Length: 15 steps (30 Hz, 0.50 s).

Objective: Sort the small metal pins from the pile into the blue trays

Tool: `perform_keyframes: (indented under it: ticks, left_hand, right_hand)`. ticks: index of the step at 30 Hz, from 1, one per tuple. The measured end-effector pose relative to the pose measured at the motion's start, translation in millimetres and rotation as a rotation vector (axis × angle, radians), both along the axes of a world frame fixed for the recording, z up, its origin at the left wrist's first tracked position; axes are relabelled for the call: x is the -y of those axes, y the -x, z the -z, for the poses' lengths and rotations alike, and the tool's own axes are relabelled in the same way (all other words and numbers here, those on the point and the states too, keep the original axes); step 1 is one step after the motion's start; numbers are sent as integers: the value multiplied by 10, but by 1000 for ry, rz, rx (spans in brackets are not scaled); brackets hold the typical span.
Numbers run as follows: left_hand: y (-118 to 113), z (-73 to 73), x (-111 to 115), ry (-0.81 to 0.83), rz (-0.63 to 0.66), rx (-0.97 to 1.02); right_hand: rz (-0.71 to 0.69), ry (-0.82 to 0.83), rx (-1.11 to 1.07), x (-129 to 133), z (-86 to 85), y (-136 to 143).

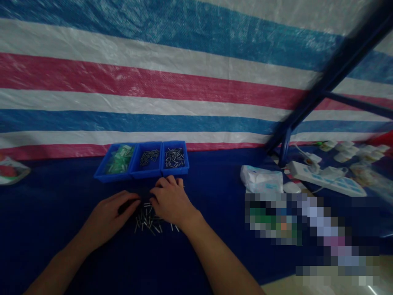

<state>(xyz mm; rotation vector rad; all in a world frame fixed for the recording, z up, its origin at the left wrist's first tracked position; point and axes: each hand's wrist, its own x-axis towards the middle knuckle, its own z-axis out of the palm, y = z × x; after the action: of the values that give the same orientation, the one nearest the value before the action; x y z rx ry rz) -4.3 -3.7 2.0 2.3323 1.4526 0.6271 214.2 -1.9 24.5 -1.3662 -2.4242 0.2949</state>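
Note:
My left hand (112,215) and my right hand (170,200) rest close together on a dark blue table cover, fingertips nearly meeting over a small dark part between them. A loose heap of small metal pins (149,221) lies just under and in front of both hands. Whether either hand actually grips a pin or the dark part is hidden by the fingers. Right behind the hands stand three joined blue trays (141,174): the left one holds green pieces (120,159), the middle one dark pins (149,157), the right one silvery pins (175,157).
A striped red, white and blue tarp hangs behind the table. At right lie a white packet (260,179), a white power strip (325,178) with cable, and several small white parts (353,149). A dark blue metal frame (319,88) slants up at right. A bag (9,170) sits far left.

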Motion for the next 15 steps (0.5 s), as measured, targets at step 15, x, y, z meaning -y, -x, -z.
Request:
perform_keyframes:
  ticks: [15]
  left_hand:
    - [-16,-9,2,26,8,-26]
  right_hand:
    - [0,-33,60,-26,37,54]
